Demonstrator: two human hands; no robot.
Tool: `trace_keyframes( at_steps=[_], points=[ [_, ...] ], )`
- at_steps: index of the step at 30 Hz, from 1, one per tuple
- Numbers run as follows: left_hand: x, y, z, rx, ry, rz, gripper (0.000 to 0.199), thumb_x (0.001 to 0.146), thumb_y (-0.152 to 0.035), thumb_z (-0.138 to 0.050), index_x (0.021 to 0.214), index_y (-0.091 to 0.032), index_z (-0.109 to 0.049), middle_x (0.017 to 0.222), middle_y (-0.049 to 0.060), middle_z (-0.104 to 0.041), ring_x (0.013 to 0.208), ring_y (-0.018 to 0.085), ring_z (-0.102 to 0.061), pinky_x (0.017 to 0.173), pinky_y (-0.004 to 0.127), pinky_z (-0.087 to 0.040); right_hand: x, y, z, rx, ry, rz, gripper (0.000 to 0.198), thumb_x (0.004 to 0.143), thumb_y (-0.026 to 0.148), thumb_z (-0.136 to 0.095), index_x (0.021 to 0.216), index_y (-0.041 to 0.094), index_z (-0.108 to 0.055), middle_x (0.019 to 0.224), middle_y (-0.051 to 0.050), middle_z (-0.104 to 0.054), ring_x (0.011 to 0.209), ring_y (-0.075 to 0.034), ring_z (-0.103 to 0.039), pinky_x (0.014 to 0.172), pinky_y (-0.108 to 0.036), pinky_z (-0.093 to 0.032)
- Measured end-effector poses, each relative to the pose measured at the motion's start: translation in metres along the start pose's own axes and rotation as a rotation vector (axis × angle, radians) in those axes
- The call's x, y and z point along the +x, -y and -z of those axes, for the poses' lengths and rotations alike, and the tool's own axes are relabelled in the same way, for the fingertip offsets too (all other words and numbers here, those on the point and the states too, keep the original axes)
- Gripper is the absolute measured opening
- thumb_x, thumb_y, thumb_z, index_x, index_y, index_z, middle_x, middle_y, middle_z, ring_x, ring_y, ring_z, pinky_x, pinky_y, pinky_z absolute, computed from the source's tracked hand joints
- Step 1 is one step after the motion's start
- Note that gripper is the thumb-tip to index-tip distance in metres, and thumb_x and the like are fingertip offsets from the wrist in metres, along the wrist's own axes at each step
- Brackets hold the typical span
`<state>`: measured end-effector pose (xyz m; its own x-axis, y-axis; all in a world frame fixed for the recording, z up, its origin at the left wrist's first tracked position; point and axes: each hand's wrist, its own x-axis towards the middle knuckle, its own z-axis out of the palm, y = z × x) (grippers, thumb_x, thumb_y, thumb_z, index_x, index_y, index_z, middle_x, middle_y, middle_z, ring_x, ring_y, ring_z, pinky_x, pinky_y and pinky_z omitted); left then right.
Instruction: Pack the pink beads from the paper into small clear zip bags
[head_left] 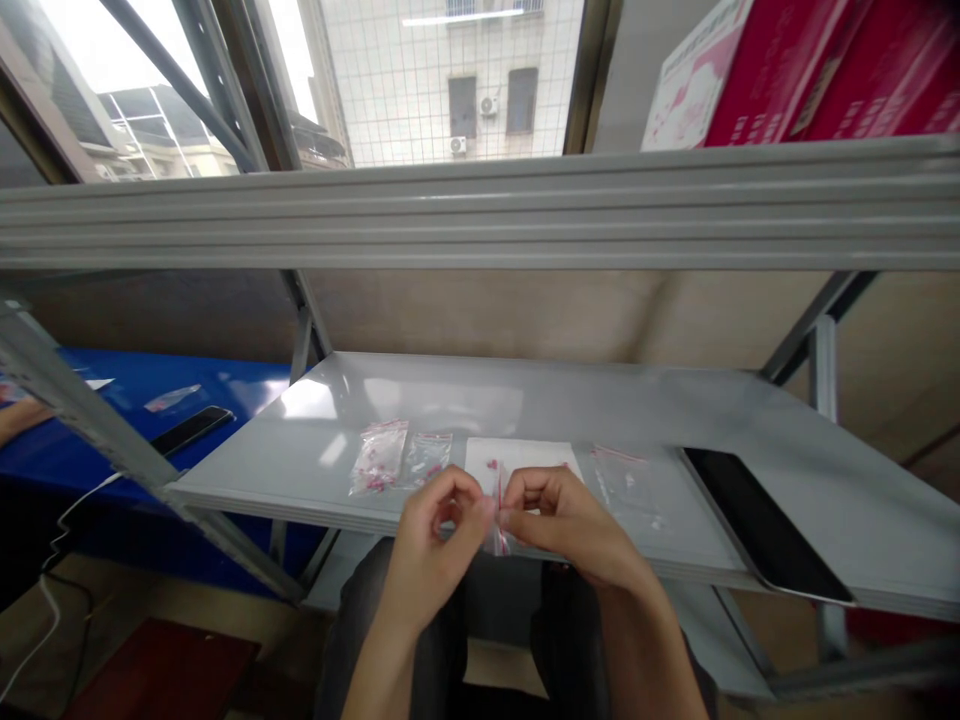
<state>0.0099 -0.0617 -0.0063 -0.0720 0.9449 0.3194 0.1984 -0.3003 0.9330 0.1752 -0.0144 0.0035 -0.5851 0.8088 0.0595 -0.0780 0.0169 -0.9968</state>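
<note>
Between my two hands, at the front edge of the grey shelf, is a small clear zip bag point(498, 540) with a red seal line, turned nearly edge-on. My left hand point(442, 525) pinches it from the left with thumb and forefinger. From the other side my right hand point(559, 515) pinches the same bag, fingers curled. Behind them lies a white sheet of paper point(525, 452) with small reddish bits on it. Left of the paper are a zip bag point(429, 458) and a fuller pile of zip bags point(379, 455) with small red pieces. A flat zip bag point(626, 482) lies to the right.
A black tablet point(761, 520) lies on the right of the grey shelf point(585, 395), overhanging its front edge. A grey rail point(480, 220) crosses above, with red boxes point(817, 75) over it. On the blue table point(247, 385) at left are a phone point(191, 430) and another person's hand point(22, 418).
</note>
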Motion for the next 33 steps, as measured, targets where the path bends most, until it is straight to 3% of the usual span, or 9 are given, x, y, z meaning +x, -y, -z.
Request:
trace_keyframes(
  at_steps=[2,5,8,13,18,22,27,33],
  points=[
    [-0.003,-0.006,-0.007,-0.028,0.112,0.036,0.032,0.09,-0.04,-0.057,0.068,-0.02,-0.048,0.063,-0.003,-0.046,0.058,0.011,-0.046,0.052,0.021,-0.037,-0.001,-0.003,-0.002,0.002,0.046,0.02,0.012,0.072,0.024,-0.073,0.067,0.016,-0.064,0.062,0.004,-0.058,0.057,-0.008,-0.048,0.057,-0.02,-0.038],
    [-0.005,-0.008,-0.012,0.017,0.116,0.03,0.038,0.094,-0.042,-0.051,0.064,-0.02,-0.041,0.061,-0.004,-0.04,0.057,0.011,-0.043,0.052,0.021,-0.034,-0.001,-0.008,-0.003,-0.027,0.076,0.045,0.011,0.073,0.023,-0.075,0.071,0.017,-0.066,0.067,0.003,-0.061,0.063,-0.01,-0.053,0.063,-0.021,-0.042],
    [-0.005,-0.005,-0.011,0.007,0.115,0.032,0.038,0.097,-0.042,-0.047,0.067,-0.02,-0.044,0.062,-0.004,-0.041,0.059,0.011,-0.043,0.054,0.021,-0.035,-0.001,-0.009,-0.001,-0.032,0.092,0.061,0.02,0.078,0.034,-0.074,0.071,0.017,-0.066,0.068,0.001,-0.066,0.065,-0.012,-0.058,0.066,-0.024,-0.045],
    [-0.006,-0.007,-0.01,-0.07,0.19,0.055,0.032,0.098,-0.04,-0.047,0.072,-0.02,-0.051,0.067,-0.002,-0.054,0.063,0.012,-0.053,0.061,0.021,-0.043,-0.006,0.001,0.002,-0.046,0.055,0.021,0.023,0.08,0.038,-0.072,0.072,0.017,-0.066,0.063,0.0,-0.066,0.053,-0.01,-0.053,0.046,-0.018,-0.035],
    [-0.006,-0.007,-0.015,-0.075,0.186,0.071,0.033,0.097,-0.04,-0.046,0.071,-0.02,-0.053,0.065,-0.002,-0.057,0.062,0.013,-0.056,0.061,0.022,-0.045,-0.01,0.007,0.003,-0.049,0.026,-0.027,0.014,0.08,0.029,-0.066,0.072,0.018,-0.065,0.064,0.0,-0.066,0.056,-0.01,-0.056,0.044,-0.017,-0.033],
    [-0.005,-0.006,-0.016,-0.025,0.162,0.056,0.032,0.096,-0.037,-0.045,0.069,-0.021,-0.051,0.063,-0.002,-0.053,0.06,0.013,-0.054,0.058,0.022,-0.044,-0.009,0.006,0.0,-0.041,-0.032,-0.032,0.009,0.074,0.019,-0.06,0.065,0.018,-0.062,0.056,0.003,-0.059,0.05,-0.008,-0.049,0.046,-0.017,-0.034],
    [-0.004,-0.006,-0.017,0.11,0.107,0.004,0.024,0.086,-0.022,-0.05,0.062,-0.02,-0.047,0.059,-0.003,-0.05,0.057,0.013,-0.052,0.054,0.021,-0.041,-0.009,0.005,-0.004,-0.222,-0.105,0.029,0.013,0.07,0.012,-0.056,0.059,0.018,-0.058,0.054,0.004,-0.055,0.055,-0.009,-0.05,0.052,-0.019,-0.036],
    [-0.004,-0.008,-0.018,0.168,0.095,-0.057,0.022,0.083,-0.018,-0.047,0.061,-0.02,-0.045,0.058,-0.003,-0.049,0.057,0.012,-0.05,0.054,0.02,-0.038,-0.015,0.011,-0.011,-0.378,-0.194,0.052,0.016,0.069,0.012,-0.054,0.054,0.017,-0.052,0.049,0.006,-0.045,0.05,-0.007,-0.038,0.048,-0.019,-0.029]
  ],
)
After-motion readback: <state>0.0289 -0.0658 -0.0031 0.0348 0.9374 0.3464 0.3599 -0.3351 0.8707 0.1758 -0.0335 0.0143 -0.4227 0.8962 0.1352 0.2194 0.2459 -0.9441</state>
